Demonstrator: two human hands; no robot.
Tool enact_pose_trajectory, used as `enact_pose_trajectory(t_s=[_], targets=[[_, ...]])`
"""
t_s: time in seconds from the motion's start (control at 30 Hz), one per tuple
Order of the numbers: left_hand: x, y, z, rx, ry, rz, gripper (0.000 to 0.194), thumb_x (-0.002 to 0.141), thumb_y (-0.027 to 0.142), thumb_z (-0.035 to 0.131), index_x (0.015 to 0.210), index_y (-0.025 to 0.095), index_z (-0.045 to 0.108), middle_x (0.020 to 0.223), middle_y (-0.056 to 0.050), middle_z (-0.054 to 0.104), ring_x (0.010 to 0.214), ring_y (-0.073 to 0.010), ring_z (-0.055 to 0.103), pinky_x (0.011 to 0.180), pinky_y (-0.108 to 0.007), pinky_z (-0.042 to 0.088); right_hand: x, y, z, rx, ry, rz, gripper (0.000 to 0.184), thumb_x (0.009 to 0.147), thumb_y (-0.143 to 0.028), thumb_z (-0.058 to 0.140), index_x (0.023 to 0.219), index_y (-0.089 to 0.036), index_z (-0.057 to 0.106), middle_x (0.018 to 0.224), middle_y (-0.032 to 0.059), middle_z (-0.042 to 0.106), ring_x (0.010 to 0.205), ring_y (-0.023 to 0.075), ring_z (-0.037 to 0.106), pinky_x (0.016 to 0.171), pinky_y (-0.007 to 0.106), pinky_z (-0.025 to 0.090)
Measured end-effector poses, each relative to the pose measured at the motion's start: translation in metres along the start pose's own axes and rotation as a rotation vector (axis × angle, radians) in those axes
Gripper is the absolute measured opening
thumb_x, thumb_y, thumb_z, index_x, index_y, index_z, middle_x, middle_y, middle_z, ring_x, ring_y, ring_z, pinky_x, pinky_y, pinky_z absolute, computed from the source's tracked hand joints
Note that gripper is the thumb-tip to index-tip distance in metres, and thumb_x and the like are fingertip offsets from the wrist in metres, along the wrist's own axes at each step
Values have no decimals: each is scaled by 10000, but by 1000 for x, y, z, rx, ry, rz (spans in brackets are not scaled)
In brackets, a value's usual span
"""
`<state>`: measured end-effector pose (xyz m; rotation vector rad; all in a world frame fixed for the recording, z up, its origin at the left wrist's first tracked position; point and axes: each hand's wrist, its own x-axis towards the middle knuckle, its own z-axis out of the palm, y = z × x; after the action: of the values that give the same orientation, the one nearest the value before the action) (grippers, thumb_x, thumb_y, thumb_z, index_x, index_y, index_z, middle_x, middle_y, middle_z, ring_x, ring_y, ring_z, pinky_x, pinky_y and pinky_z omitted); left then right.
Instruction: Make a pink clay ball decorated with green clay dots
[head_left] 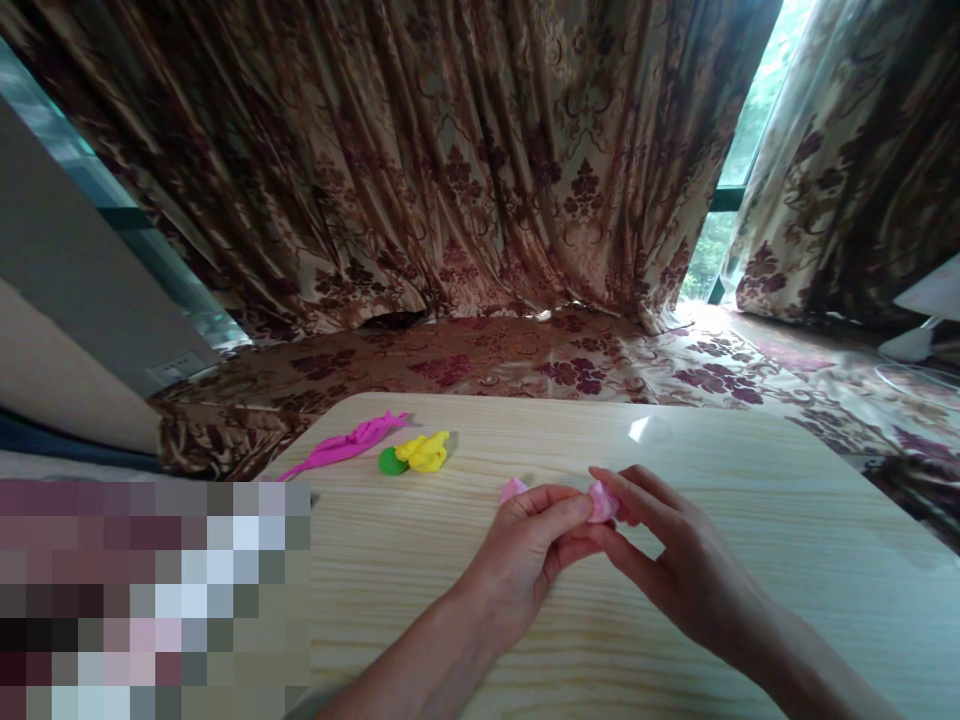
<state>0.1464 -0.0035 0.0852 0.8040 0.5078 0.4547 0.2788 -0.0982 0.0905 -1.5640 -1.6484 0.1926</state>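
Observation:
Both hands meet over the middle of a light wooden table (750,520). My left hand (525,555) and my right hand (660,545) pinch a small pale pink balloon (601,502) between thumbs and fingertips. One pink end of it (513,489) pokes out behind my left fingers. The balloon is limp, not inflated. Both hands are closed on it, fingers pressed together just above the tabletop.
Further back on the table lie a long magenta balloon (349,445), a yellow balloon (425,451) and a small green one (390,461). Patterned brown curtains (450,170) hang behind and spill onto the floor. A blurred patch (150,600) covers the lower left.

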Motion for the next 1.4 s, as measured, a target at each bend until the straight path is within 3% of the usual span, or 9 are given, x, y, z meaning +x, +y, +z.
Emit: enact_pose_trajectory(t_s=[0.1, 0.27, 0.37, 0.47, 0.73, 0.97, 1.1, 1.3, 1.4], targets=[[0, 1, 1, 93, -13, 35, 171, 729, 267, 690, 786, 110, 654, 849, -70, 680, 794, -130, 616, 818, -270, 469, -1, 1, 1, -36, -37, -24, 110, 909, -228, 458, 919, -179, 556, 826, 49, 536, 715, 162, 515, 617, 289, 415], [0, 3, 1, 394, 40, 177, 287, 801, 395, 580, 726, 127, 651, 733, -37, 628, 744, -137, 565, 785, -296, 447, -3, -1, 3, -110, -48, -27, 184, 923, -199, 409, 767, -177, 505, 700, 16, 477, 637, 143, 454, 580, 286, 341], [-4, 7, 4, 582, 46, 389, 223, 827, 350, 551, 885, 169, 669, 807, -24, 614, 782, -137, 556, 771, -271, 431, -4, -2, 5, -110, -68, -29, 243, 927, -201, 395, 691, -183, 451, 665, 10, 457, 620, 139, 437, 569, 287, 320], [-9, 14, 6, 763, -56, 535, 234, 861, 256, 506, 1023, 217, 669, 965, -38, 610, 934, -155, 551, 865, -274, 399, -4, 0, 7, -51, -54, -18, 233, 928, -209, 397, 707, -179, 466, 688, 19, 481, 641, 141, 458, 587, 285, 342], [-12, 28, 2, 915, -215, 443, 271, 874, 295, 489, 1074, 227, 658, 972, -49, 624, 943, -176, 559, 866, -293, 402, -1, 0, -5, 218, -159, 161, 216, 911, -311, 456, 783, -183, 574, 704, 9, 546, 687, 150, 516, 602, 249, 415], [-13, 17, 6, 1061, -177, 634, 228, 868, 225, 492, 1038, 235, 644, 1014, -44, 607, 969, -162, 541, 884, -278, 380, -1, -7, -7, 358, -137, 293, 267, 909, -372, 443, 793, -182, 592, 685, -11, 518, 642, 125, 468, 550, 214, 398], [-15, 11, 9, 1149, -173, 677, 222, 876, 261, 489, 1030, 200, 636, 988, -63, 628, 944, -167, 544, 864, -273, 374, -4, -2, -2, 407, -66, 345, 310, 894, -355, 453, 668, -172, 562, 578, -36, 411, 560, 104, 401, 499, 206, 346], [-17, 6, 13, 1235, -98, 743, 210, 882, 256, 466, 943, 177, 651, 895, -70, 642, 873, -177, 537, 799, -278, 377, -10, 5, 13, 514, 86, 371, 325, 883, -362, 457, 622, -177, 515, 611, -14, 500, 600, 124, 475, 558, 227, 397], [-16, 7, 12, 1250, -28, 728, 204, 879, 235, 454, 868, 192, 653, 854, -57, 635, 838, -177, 536, 790, -288, 366, -8, 4, 17, 505, 80, 387, 357, 904, -402, 427, 629, -183, 490, 578, -27, 444, 562, 119, 447, 550, 235, 398]])
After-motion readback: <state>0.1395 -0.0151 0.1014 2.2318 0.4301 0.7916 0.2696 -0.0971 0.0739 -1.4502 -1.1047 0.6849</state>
